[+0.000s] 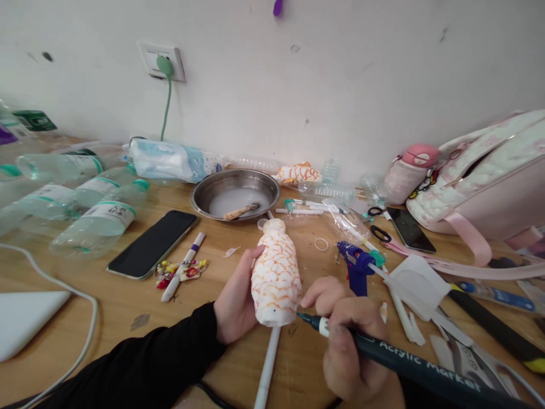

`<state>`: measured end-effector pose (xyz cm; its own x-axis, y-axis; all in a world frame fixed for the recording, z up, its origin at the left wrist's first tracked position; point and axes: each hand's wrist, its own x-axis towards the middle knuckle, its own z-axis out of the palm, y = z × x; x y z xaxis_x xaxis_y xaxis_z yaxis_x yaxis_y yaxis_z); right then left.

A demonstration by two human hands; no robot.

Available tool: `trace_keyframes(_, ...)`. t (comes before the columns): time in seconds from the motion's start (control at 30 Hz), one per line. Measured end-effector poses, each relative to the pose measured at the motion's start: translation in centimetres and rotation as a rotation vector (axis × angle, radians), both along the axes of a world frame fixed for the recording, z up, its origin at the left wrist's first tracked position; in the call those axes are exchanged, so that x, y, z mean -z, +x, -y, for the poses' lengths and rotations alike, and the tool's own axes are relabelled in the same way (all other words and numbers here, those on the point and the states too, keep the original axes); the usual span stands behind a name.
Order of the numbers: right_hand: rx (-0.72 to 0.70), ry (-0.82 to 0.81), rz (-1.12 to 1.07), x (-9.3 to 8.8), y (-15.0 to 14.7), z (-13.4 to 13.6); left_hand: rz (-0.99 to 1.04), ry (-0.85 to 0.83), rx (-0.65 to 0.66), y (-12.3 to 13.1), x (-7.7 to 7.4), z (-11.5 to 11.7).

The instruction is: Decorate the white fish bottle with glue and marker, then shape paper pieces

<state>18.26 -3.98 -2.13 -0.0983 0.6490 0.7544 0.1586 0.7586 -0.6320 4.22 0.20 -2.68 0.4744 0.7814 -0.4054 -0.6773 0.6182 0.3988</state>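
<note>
My left hand (235,301) is wrapped round a white bottle (275,272) painted with orange scale lines, held tilted with its neck pointing away from me. My right hand (347,335) grips a dark acrylic marker (409,366). The marker's tip touches the bottle's lower right edge. A white pen (268,363) lies on the wooden table (128,324) under the bottle.
A steel bowl (204,196) with a brush stands behind the bottle. Several empty plastic bottles (91,218) lie at the left. A black phone (152,243), a white marker (184,266), a blue glue gun (356,266), scissors (380,233), a second phone (409,228) and a pink bag (485,182) surround the hands.
</note>
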Motion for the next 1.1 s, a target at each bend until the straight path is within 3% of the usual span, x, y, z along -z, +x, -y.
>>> trace_keyframes(0.2, -0.140, -0.049, -0.016, 0.37, 0.11, -0.12, 0.057, 0.025, 0.011, -0.06, -0.20, 0.10)
trace_keyframes(1.1, -0.121, -0.055, 0.067, -0.03, -0.09, -0.33, 0.136, 0.063, 0.030, -0.12, 0.24, -0.03)
